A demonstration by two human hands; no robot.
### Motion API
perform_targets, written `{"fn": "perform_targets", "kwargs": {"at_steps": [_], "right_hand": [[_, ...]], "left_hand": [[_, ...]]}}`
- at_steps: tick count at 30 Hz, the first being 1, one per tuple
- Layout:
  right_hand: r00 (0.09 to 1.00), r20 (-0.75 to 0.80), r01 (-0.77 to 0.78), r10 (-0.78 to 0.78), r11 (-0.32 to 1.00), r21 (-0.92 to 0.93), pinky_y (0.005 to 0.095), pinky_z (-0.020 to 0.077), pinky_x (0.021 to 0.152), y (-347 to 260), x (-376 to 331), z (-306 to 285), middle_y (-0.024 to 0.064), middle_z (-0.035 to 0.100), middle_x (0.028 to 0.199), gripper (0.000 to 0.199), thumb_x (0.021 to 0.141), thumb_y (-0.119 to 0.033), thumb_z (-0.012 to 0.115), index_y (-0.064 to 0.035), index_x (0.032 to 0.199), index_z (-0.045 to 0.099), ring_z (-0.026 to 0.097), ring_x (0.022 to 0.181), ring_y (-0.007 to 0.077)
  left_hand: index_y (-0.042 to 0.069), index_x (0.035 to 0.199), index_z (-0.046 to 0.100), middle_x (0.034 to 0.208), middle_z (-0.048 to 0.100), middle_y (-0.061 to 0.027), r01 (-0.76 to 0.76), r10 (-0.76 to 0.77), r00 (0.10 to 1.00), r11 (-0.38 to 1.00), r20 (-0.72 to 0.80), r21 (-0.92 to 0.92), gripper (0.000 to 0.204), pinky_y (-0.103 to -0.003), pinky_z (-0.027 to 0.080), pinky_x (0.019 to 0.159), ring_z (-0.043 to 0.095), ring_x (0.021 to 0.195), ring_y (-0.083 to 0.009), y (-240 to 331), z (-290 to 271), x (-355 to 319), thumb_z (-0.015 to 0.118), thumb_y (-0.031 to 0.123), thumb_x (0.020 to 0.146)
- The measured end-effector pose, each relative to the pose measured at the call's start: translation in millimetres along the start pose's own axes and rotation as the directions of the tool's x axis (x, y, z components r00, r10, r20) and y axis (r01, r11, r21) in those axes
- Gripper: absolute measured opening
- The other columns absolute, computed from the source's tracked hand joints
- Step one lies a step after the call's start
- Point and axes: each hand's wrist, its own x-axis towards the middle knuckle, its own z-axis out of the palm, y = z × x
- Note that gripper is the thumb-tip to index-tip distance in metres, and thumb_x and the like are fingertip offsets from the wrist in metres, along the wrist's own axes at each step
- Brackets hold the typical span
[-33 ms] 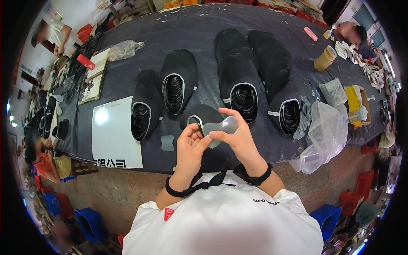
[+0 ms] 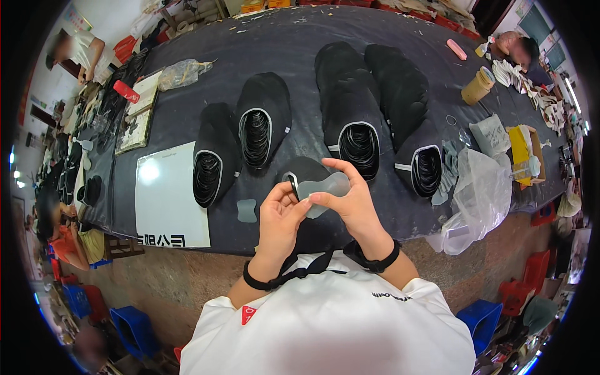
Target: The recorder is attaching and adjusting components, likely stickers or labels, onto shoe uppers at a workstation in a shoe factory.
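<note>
My left hand (image 2: 281,214) is closed on a black shoe upper (image 2: 304,167) with a pale-edged opening. Its thumb also meets a translucent, curved stiffener piece (image 2: 325,186). My right hand (image 2: 355,203) pinches this piece between thumb and fingers, its index finger stretched along the far side. The piece lies against the near side of the upper; how far it reaches inside is hidden. Another translucent piece (image 2: 247,211) lies flat on the table left of my hands. Beyond them, nested black shoe uppers form several long stacks, including one at the left (image 2: 215,150) and one in the middle (image 2: 353,106).
The dark-covered table (image 2: 281,47) carries a white board (image 2: 172,194) at left and a clear plastic bag (image 2: 478,200) at right. Farther right stand a tan jar (image 2: 478,86) and a yellow-sided box (image 2: 525,153). People sit or stand around the table; blue and red stools are on the floor.
The black upper has turned and shifted slightly right, so less of its opening shows. The translucent piece has tilted and shows more of its face. Both hands stay nearly in place.
</note>
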Motion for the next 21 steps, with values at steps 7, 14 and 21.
{"fn": "perform_targets", "kwargs": {"at_steps": [7,14,21], "right_hand": [[0.976,0.185,-0.163,0.117,0.953,0.256,0.0232,0.0463,0.073,-13,0,-15,0.0099,0.065,0.082,0.057,0.079,-0.003,0.064,0.0009,0.128,0.036,0.061,0.073,0.0104],[0.934,0.342,-0.25,0.102,0.871,0.423,0.0251,0.0458,0.074,-11,-6,-20,0.0081,0.065,0.084,0.055,0.084,-0.008,0.06,-0.0026,0.132,0.033,0.061,0.079,0.011],[0.992,0.112,-0.112,0.06,0.834,0.54,0.0236,0.0464,0.077,2,-14,-28,0.0079,0.062,0.092,0.049,0.085,-0.005,0.057,-0.0061,0.128,0.035,0.06,0.082,0.0114]], "left_hand": [[-0.005,0.107,0.046,0.096,0.059,-0.0119,0.177,-0.148,0.98,0.951,0.13,-0.253,0.025,-0.028,0.051,0.079,0.06,0.088,-0.0157,18,-11,-4,0.054,-0.001,0.084],[-0.003,0.108,0.049,0.096,0.061,-0.0099,0.143,-0.07,0.978,0.91,0.197,-0.389,0.022,-0.027,0.052,0.075,0.061,0.083,-0.0137,8,-4,-2,0.052,0.007,0.088],[-0.004,0.101,0.055,0.087,0.06,-0.0022,-0.21,0.171,0.971,0.944,0.164,0.254,0.029,-0.019,0.041,0.067,0.051,0.074,-0.0053,-16,14,1,0.047,0.022,0.094]]}}
